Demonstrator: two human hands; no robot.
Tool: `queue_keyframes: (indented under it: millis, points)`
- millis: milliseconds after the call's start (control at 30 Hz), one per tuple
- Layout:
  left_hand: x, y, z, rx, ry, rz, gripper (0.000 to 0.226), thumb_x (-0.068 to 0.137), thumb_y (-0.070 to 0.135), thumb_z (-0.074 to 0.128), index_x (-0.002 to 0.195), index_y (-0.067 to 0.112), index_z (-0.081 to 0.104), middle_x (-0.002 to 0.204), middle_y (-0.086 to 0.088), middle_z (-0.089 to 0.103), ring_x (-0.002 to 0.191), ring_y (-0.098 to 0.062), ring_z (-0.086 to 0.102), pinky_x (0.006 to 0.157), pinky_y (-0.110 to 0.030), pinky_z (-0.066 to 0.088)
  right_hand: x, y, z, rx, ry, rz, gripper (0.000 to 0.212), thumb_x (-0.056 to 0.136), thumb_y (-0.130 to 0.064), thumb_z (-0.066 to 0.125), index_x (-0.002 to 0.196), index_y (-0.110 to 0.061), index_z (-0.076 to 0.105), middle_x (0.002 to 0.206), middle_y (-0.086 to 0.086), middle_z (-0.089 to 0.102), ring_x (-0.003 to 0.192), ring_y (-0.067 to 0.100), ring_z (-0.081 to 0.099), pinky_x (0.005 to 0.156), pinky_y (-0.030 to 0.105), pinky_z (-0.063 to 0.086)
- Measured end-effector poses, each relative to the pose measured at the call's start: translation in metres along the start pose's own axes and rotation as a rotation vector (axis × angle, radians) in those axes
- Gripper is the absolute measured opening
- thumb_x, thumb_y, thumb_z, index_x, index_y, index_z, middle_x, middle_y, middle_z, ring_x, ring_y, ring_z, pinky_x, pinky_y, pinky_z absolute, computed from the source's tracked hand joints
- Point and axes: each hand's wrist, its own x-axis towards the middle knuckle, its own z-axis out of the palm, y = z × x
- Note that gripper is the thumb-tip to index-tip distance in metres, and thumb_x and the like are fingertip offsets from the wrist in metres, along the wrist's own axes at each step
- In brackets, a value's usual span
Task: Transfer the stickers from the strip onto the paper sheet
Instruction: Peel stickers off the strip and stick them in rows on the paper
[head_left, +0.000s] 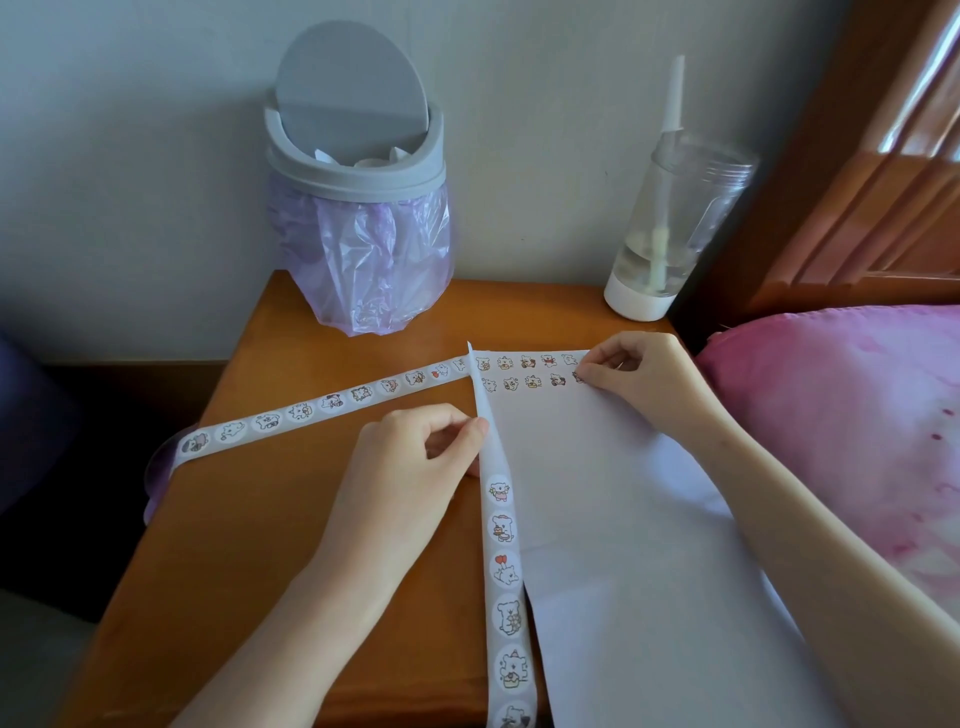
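A white paper sheet (613, 499) lies on the wooden table (291, 519), reaching over its right edge. Two rows of small cartoon stickers (524, 371) run along its far edge. A long sticker strip (506, 566) comes up the sheet's left side, folds at the far left corner and runs left across the table (311, 408) to hang over the edge. My left hand (410, 467) pinches the strip at the sheet's left edge. My right hand (639, 371) presses a sticker (578, 377) with its fingertips at the right end of the second row.
A grey swing-lid bin (358, 171) with a purple liner stands at the table's back left. A clear bottle with a white base (670, 228) stands at the back right. A pink pillow (852, 415) and a wooden headboard (857, 182) lie to the right.
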Motion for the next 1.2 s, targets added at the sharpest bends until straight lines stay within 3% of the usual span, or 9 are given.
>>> queue_keyframes:
  millis: [100, 233, 400, 467, 667, 833, 933, 1000, 1200]
  points:
    - [0.0, 0.0, 0.0, 0.006, -0.002, -0.002, 0.023, 0.091, 0.033, 0.056, 0.076, 0.026, 0.072, 0.067, 0.015, 0.071, 0.066, 0.001, 0.066, 0.062, -0.028, 0.057, 0.001, 0.0, 0.0, 0.004, -0.006, -0.008, 0.006, 0.079, -0.019, 0.076, 0.079, -0.017, 0.069, 0.075, 0.0, 0.063, 0.06, 0.007, 0.047, 0.056, 0.015, 0.037]
    - [-0.001, 0.001, 0.0, 0.028, 0.001, 0.003, 0.022, 0.091, 0.034, 0.056, 0.077, 0.026, 0.071, 0.066, 0.015, 0.07, 0.065, 0.001, 0.065, 0.061, -0.03, 0.057, 0.004, 0.003, -0.001, 0.015, 0.005, 0.005, 0.017, 0.077, -0.021, 0.078, 0.087, -0.023, 0.064, 0.071, -0.003, 0.059, 0.06, 0.009, 0.047, 0.061, 0.028, 0.039]
    - [-0.001, 0.002, 0.0, 0.029, 0.002, -0.003, 0.023, 0.091, 0.035, 0.055, 0.077, 0.026, 0.071, 0.066, 0.015, 0.07, 0.066, -0.001, 0.066, 0.064, -0.037, 0.058, 0.004, 0.005, -0.001, 0.002, 0.057, -0.002, 0.014, 0.087, -0.016, 0.066, 0.078, -0.026, 0.061, 0.078, -0.005, 0.055, 0.062, 0.007, 0.045, 0.06, 0.024, 0.037]
    - [-0.001, 0.003, 0.0, 0.033, 0.003, -0.003, 0.023, 0.091, 0.034, 0.055, 0.077, 0.026, 0.071, 0.066, 0.016, 0.07, 0.065, 0.001, 0.065, 0.063, -0.033, 0.058, 0.003, 0.001, 0.001, 0.02, 0.065, 0.019, 0.007, 0.087, -0.023, 0.067, 0.081, -0.022, 0.063, 0.081, -0.004, 0.057, 0.065, 0.008, 0.048, 0.06, 0.022, 0.038]
    - [-0.001, 0.003, 0.0, 0.027, 0.002, -0.011, 0.023, 0.091, 0.034, 0.055, 0.077, 0.025, 0.071, 0.066, 0.015, 0.071, 0.065, 0.001, 0.066, 0.063, -0.031, 0.058, 0.001, -0.005, 0.01, -0.167, 0.087, 0.077, 0.038, 0.071, -0.052, 0.075, 0.089, -0.022, 0.061, 0.081, -0.009, 0.06, 0.075, 0.006, 0.054, 0.065, 0.024, 0.041]
    - [-0.001, 0.004, -0.001, 0.027, 0.003, -0.01, 0.023, 0.091, 0.033, 0.055, 0.077, 0.025, 0.071, 0.067, 0.014, 0.071, 0.065, 0.0, 0.066, 0.063, -0.034, 0.058, 0.004, -0.001, 0.004, -0.084, 0.059, 0.046, 0.019, 0.083, -0.028, 0.071, 0.095, -0.016, 0.062, 0.084, -0.005, 0.057, 0.065, 0.004, 0.047, 0.058, 0.018, 0.034]
    - [-0.001, 0.004, -0.001, 0.041, 0.001, -0.011, 0.022, 0.091, 0.034, 0.055, 0.077, 0.026, 0.071, 0.067, 0.014, 0.071, 0.065, 0.001, 0.065, 0.063, -0.033, 0.058, 0.002, -0.006, 0.007, -0.077, 0.067, 0.088, 0.031, 0.079, -0.044, 0.072, 0.093, -0.02, 0.059, 0.08, -0.008, 0.057, 0.071, 0.007, 0.05, 0.06, 0.021, 0.037]
    - [-0.001, 0.004, -0.001, 0.041, 0.002, -0.014, 0.022, 0.091, 0.034, 0.055, 0.077, 0.026, 0.07, 0.067, 0.014, 0.071, 0.065, 0.002, 0.065, 0.063, -0.033, 0.058, 0.0, -0.01, 0.011, -0.224, 0.074, 0.103, 0.04, 0.073, -0.056, 0.071, 0.092, -0.025, 0.055, 0.079, -0.011, 0.055, 0.072, 0.003, 0.049, 0.061, 0.02, 0.036]
    - [-0.001, 0.003, -0.001, 0.041, 0.004, -0.004, 0.022, 0.091, 0.033, 0.056, 0.077, 0.026, 0.071, 0.067, 0.014, 0.071, 0.065, 0.0, 0.065, 0.061, -0.029, 0.057, 0.003, -0.002, 0.006, -0.093, 0.047, 0.074, 0.023, 0.087, -0.022, 0.067, 0.107, -0.013, 0.06, 0.087, -0.006, 0.055, 0.072, 0.004, 0.047, 0.064, 0.019, 0.036]
